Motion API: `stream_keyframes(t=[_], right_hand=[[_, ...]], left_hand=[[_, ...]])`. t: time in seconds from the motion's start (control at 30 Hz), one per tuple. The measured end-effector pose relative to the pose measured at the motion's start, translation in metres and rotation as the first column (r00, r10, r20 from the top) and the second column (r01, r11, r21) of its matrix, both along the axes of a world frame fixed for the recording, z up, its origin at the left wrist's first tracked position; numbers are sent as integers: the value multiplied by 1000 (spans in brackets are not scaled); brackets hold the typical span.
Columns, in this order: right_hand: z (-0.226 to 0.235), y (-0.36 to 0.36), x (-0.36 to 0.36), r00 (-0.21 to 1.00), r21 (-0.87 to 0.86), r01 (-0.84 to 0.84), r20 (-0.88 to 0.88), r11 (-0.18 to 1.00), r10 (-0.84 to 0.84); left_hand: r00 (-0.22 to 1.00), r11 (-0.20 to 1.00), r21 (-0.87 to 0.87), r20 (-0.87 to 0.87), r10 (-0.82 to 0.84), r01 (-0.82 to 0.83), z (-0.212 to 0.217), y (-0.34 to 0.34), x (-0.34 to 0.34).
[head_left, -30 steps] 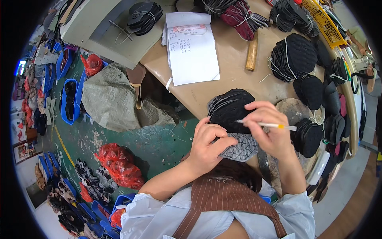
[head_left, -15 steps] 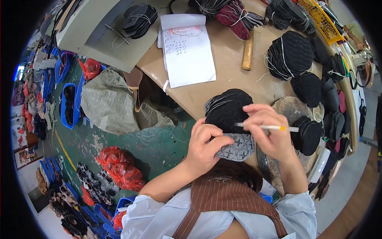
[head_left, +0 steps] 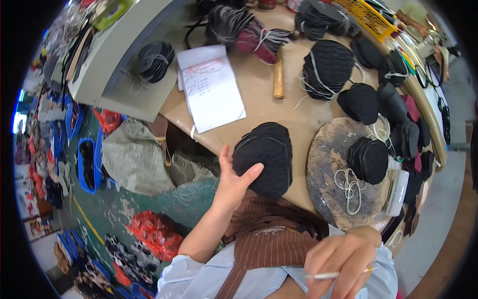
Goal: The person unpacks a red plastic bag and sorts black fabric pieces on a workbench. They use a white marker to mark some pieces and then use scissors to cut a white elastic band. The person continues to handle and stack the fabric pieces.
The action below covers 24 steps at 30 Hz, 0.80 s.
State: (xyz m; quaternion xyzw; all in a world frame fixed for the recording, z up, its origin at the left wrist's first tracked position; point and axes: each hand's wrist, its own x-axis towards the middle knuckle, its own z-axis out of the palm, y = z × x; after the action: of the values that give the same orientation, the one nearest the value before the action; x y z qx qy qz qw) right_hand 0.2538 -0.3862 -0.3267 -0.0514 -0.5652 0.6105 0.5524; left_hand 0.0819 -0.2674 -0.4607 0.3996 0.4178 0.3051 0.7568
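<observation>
A thick stack of black quilted fabric pieces (head_left: pixel 268 152) rests at the near edge of the table. My left hand (head_left: pixel 232 183) grips its left side, the thumb lying across the top and the fingers at the edge. Close to my body at the lower right, my right hand (head_left: pixel 343 259) is closed around a slim white pen (head_left: pixel 323 275) with a yellow part. To the right of the stack stands a round, worn wooden block (head_left: pixel 326 164). On that block are a smaller black stack (head_left: pixel 368 160) and a loose coil of pale cord (head_left: pixel 350 192).
Written paper sheets (head_left: pixel 214 102) lie on the table (head_left: pixel 259 112), left of a wooden stick (head_left: pixel 279 79). Tied black bundles (head_left: pixel 327 69) and a yellow basket (head_left: pixel 371 17) are farther back. Left of the table are a grey sack (head_left: pixel 132 159) and a red bag (head_left: pixel 155 234).
My right hand has drawn back from the stack toward my body with the pen. The grey patterned piece that showed at the stack's near side is out of sight. The view has shifted.
</observation>
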Motion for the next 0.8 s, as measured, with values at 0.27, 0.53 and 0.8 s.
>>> stream_keyframes(t=[0.27,0.53,0.8], right_hand=[[19,-44,5,984,-81,-62,-169,995,48],[26,-75,15,986,-43,8,-164,999,-15],[25,-106,34,990,44,117,-80,992,-113]], left_hand=[[927,929,36,-90,-364,368,3,20,5],[815,827,292,-496,-299,481,-3,4,24],[921,888,250,-159,-356,387,-1,1,36]])
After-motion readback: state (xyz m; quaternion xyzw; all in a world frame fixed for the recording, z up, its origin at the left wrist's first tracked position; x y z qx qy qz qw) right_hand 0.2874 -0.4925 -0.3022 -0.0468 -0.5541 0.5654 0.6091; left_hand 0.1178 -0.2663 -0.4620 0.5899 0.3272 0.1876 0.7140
